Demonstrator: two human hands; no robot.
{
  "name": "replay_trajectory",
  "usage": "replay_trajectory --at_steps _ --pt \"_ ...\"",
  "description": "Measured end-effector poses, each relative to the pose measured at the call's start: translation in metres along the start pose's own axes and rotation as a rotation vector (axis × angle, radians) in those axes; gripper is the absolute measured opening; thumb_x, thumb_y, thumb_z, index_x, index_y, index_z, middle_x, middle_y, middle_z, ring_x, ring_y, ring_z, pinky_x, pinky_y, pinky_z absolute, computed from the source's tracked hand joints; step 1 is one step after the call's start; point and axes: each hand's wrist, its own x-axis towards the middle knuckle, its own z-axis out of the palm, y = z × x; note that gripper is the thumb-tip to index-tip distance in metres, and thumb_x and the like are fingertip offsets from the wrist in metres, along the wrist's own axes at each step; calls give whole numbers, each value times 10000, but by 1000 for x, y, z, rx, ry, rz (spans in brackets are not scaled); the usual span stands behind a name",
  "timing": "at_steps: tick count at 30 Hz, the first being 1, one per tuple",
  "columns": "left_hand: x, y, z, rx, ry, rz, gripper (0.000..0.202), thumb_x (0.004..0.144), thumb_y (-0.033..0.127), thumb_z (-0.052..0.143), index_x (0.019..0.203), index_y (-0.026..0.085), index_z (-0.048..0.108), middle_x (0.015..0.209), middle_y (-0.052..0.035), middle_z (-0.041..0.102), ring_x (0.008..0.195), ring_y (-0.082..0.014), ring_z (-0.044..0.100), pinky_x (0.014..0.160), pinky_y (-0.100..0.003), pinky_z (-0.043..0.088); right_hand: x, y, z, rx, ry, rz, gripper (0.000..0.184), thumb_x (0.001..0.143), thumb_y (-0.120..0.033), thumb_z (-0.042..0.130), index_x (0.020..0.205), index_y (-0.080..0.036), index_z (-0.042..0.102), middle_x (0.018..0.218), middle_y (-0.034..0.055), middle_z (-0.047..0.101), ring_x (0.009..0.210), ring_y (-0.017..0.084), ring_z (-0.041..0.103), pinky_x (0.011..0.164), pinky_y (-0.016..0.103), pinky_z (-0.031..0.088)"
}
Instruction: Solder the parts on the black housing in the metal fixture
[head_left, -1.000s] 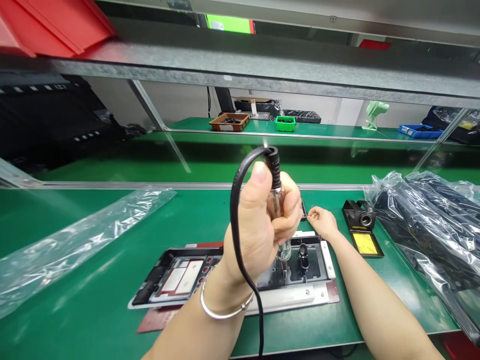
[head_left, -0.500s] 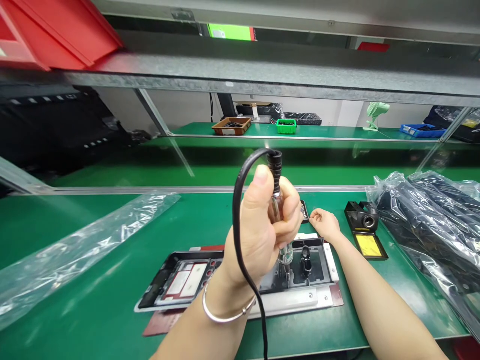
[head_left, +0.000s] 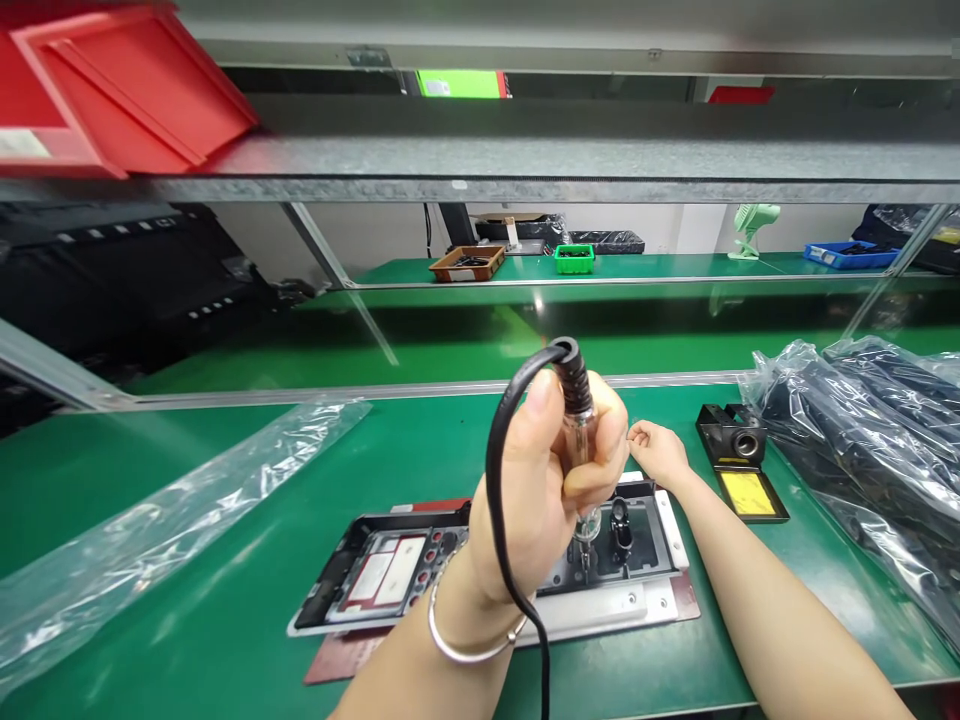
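Note:
My left hand (head_left: pixel 536 490) is wrapped round a soldering iron (head_left: pixel 575 380) with a clear handle and black cord. Its tip points down into a black plastic housing (head_left: pixel 651 535), close to a small black upright part (head_left: pixel 621 530); whether the tip touches cannot be made out. The long housing, with light-edged frame and white strips (head_left: pixel 600 612), lies across a reddish board (head_left: pixel 341 658). Beyond the housing's right end, my right hand (head_left: pixel 660 452) is low over the bench with its fingertips pinched together. Anything between those fingertips is hidden or too small to see.
A black iron stand (head_left: pixel 731 440) with a yellow sponge (head_left: pixel 750 493) stands at right, beside dark parts in clear plastic (head_left: pixel 862 450). Clear plastic wrap (head_left: pixel 187 520) lies at left. A metal shelf (head_left: pixel 525 190) with a red bin (head_left: pixel 142 90) crosses above the bench (head_left: pixel 247 640).
The whole view has shifted slightly. My left hand and the soldering iron sit lower and farther right over the housing. The small tray of tiny parts by my right hand is now hidden.

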Motion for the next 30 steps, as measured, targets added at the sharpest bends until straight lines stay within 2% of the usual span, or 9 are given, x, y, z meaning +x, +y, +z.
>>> replay_trajectory --at_steps 8,14,20,25,30 --pt "1 -2 -3 9 11 17 503 860 625 463 631 177 464 445 69 184 394 -54 163 390 -182 173 0 -1 1 7 -5 0 403 928 -459 478 1001 -71 560 875 46 541 805 48 507 800 213 485" --pt "1 -1 -4 -22 81 10 491 841 589 526 592 171 457 424 67 182 375 -46 152 379 -188 141 1 1 3 17 -8 4 396 929 -451 480 1008 -71 560 889 49 543 821 52 511 814 221 488" --pt "6 0 -7 -1 95 23 514 819 608 538 561 181 415 397 72 159 337 -46 132 338 -178 130 2 3 5 22 -10 -3 401 929 -459 474 1004 -74 558 880 47 538 805 49 500 805 215 481" --pt "5 -3 -6 30 93 63 511 851 599 495 573 181 401 406 78 150 343 -44 120 344 -165 147 2 3 6 17 -8 1 395 931 -453 474 1005 -75 560 881 47 541 806 47 504 804 213 486" --pt "6 -3 -5 14 98 44 521 854 618 482 583 177 424 416 73 155 355 -46 138 353 -164 167 1 1 5 9 -8 9 387 931 -441 481 1016 -73 564 897 50 548 832 54 519 825 226 494"
